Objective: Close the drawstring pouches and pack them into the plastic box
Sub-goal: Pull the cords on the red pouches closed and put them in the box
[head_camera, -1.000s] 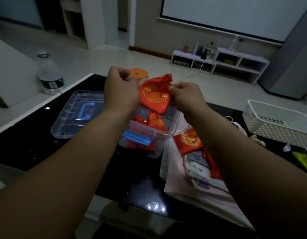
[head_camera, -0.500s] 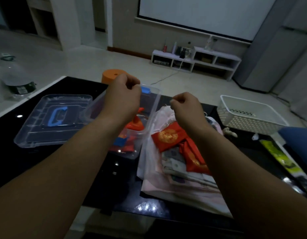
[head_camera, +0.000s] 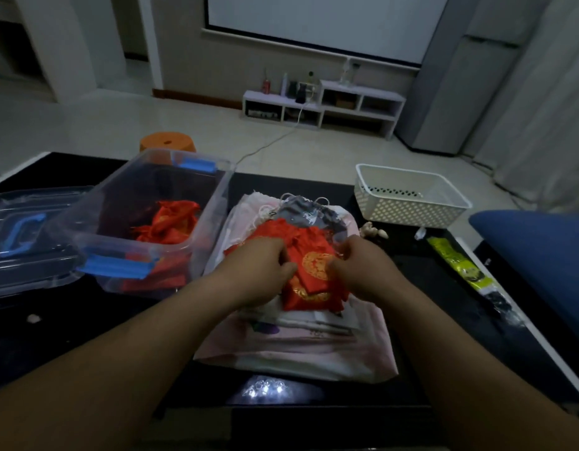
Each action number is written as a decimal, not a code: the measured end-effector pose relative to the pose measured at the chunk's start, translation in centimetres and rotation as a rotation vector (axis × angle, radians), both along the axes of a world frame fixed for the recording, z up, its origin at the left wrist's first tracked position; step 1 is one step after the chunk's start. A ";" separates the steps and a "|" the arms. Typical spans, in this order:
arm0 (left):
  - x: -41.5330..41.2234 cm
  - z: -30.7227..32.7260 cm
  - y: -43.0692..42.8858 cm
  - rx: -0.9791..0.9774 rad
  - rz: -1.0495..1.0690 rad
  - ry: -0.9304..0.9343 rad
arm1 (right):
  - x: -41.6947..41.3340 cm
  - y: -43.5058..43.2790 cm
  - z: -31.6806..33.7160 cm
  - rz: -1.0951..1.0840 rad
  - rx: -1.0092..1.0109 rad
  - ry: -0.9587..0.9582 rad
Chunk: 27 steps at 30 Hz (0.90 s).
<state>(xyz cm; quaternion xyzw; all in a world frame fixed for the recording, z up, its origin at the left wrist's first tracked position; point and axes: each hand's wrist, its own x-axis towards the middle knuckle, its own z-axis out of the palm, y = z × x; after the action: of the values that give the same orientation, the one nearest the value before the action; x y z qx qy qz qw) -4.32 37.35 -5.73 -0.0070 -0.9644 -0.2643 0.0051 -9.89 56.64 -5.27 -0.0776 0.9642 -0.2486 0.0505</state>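
Fingers [head_camera: 281,255] of left hand [head_camera: 265,268] and right hand [head_camera: 359,265] were curled onto the top red pouch [head_camera: 314,265], pinching its 2 sides. Couldn't tell whether its mouth was drawn shut. It lay on a 2nd red pouch [head_camera: 310,296] atop the fabric stack [head_camera: 297,346], just right of the plastic box [head_camera: 213,203]. Box was open, lid [head_camera: 27,203] beside it on the bench [head_camera: 70,336], packed pouches [head_camera: 171,222] already inside. Judgement: partway done. Left: these 2 reds, a grey pouch [head_camera: 310,213] behind, maybe more in the stack.
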 end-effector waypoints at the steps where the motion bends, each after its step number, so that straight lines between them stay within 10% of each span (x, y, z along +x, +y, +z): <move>1: -0.3 -0.3 0.4 -0.044 -0.015 -0.044 | -0.1 0.1 -0.2 0.013 0.027 -0.027; 9: -2.9 -1.6 1.3 0.198 0.136 -0.127 | -0.3 -0.6 -0.5 -0.006 0.052 0.030; 19: -2.4 -1.3 1.6 0.811 0.203 -0.298 | 2.9 -1.9 2.7 -0.269 -0.965 -0.464; 27: -0.4 -0.7 2.4 1.211 0.242 -0.390 | 4.9 -0.7 1.3 -0.142 -0.991 -0.501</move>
<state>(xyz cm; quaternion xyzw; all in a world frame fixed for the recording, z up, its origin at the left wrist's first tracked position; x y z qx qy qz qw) -4.75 39.73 -6.46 0.1539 -0.6219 -0.7555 -0.1373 -5.03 55.97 -3.99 0.0345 0.6934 -0.6858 0.2184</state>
